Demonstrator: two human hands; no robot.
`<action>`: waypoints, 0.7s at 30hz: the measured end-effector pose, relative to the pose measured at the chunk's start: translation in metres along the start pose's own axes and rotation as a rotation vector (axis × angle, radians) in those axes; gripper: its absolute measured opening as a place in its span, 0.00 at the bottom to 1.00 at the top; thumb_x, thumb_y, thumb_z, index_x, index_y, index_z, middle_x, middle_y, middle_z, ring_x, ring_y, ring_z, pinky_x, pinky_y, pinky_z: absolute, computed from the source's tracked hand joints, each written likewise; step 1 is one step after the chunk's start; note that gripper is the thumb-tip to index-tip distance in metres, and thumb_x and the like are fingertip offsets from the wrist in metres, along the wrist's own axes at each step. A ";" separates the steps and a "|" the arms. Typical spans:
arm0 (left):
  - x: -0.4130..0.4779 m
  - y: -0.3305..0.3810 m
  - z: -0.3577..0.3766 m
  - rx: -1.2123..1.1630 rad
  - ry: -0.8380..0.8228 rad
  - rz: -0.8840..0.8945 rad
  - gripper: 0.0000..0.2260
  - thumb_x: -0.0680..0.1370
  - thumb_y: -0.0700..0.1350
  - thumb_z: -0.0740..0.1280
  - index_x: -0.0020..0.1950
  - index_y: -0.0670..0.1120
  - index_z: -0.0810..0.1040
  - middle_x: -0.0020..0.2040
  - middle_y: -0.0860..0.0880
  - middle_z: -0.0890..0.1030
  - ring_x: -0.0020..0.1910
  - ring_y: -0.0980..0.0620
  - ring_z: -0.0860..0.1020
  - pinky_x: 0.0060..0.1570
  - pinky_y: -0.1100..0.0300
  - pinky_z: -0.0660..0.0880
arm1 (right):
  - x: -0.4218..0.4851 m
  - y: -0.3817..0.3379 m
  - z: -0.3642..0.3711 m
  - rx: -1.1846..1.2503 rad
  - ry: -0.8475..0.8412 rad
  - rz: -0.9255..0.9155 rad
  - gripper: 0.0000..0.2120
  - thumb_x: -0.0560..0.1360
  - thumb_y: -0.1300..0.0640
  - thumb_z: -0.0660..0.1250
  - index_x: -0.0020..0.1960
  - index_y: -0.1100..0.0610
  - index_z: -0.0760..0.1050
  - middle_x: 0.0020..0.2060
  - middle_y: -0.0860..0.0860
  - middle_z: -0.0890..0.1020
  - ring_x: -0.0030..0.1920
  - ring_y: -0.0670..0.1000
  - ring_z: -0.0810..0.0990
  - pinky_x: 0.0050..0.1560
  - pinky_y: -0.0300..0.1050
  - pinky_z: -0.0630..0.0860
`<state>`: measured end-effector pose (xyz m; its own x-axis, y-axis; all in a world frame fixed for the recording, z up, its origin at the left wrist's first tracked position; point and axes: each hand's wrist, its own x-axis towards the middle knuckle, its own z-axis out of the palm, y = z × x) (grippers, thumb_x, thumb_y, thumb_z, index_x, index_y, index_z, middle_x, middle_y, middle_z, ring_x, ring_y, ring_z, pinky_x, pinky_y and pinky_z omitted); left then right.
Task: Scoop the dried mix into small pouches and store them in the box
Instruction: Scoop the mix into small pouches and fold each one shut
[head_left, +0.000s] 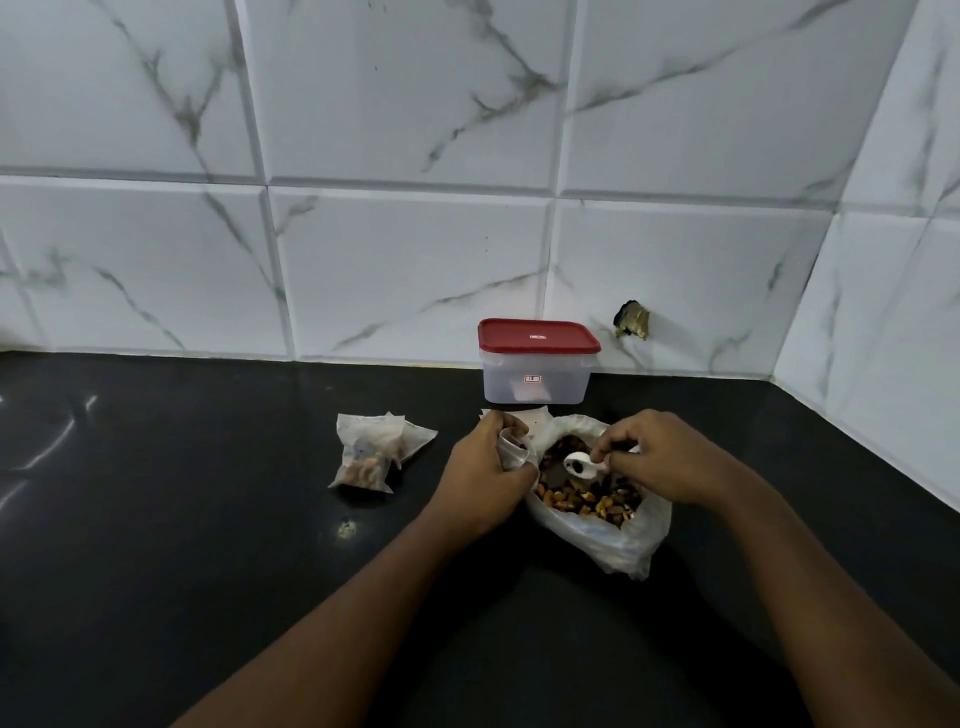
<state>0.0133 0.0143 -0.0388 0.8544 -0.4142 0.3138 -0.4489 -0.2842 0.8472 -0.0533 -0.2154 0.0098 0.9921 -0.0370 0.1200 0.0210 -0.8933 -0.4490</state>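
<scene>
On a black stone countertop (156, 519), a clear plastic box with a red lid (535, 382) stands closed at the back edge, behind an open plastic bag of dried mix (597, 540). Filled white pouches (371, 457) lie to its left. The left hand (483, 478) grips a small empty-looking pouch (511, 452); the right hand (665, 457) pinches a lightly loaded white plastic spoon (579, 463). Filling appears under way; the spoon likely needs tipping into the pouch mouth.

A: What's in the box (498, 387)?
B: Can't tell, its side's foggy. The label (532, 379) is too small to read.
A: And the spoon (579, 464)?
B: Handle's hid under the right grip (660, 457).
A: The pouch (514, 453) in the left grip (483, 473)?
B: Mostly covered. Btw, both arms (322, 639) get cut off at the bottom edge.
A: That speck (347, 529) on the counter (182, 545)?
B: Too tiny, idk.
</scene>
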 end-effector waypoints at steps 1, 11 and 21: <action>0.000 0.000 0.000 0.003 -0.001 0.000 0.16 0.76 0.39 0.71 0.61 0.51 0.76 0.54 0.57 0.79 0.49 0.64 0.79 0.42 0.75 0.73 | 0.000 0.000 0.001 0.017 -0.016 0.006 0.10 0.79 0.59 0.69 0.51 0.45 0.86 0.51 0.39 0.84 0.49 0.38 0.83 0.53 0.38 0.79; 0.001 0.001 -0.001 0.005 -0.012 -0.007 0.17 0.77 0.39 0.72 0.63 0.52 0.75 0.56 0.57 0.78 0.51 0.62 0.79 0.40 0.77 0.73 | 0.000 -0.007 0.013 0.529 -0.052 0.142 0.08 0.81 0.63 0.68 0.52 0.58 0.86 0.42 0.54 0.89 0.41 0.59 0.85 0.47 0.55 0.81; 0.001 0.001 -0.001 0.025 -0.012 -0.004 0.17 0.76 0.40 0.71 0.63 0.53 0.75 0.59 0.56 0.79 0.52 0.62 0.78 0.41 0.77 0.72 | 0.005 0.004 0.006 0.913 -0.007 0.226 0.08 0.79 0.68 0.67 0.54 0.67 0.84 0.49 0.66 0.86 0.30 0.46 0.68 0.24 0.34 0.62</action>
<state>0.0139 0.0149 -0.0372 0.8532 -0.4229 0.3052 -0.4519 -0.3075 0.8374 -0.0477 -0.2162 0.0031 0.9852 -0.1612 -0.0585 -0.0859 -0.1682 -0.9820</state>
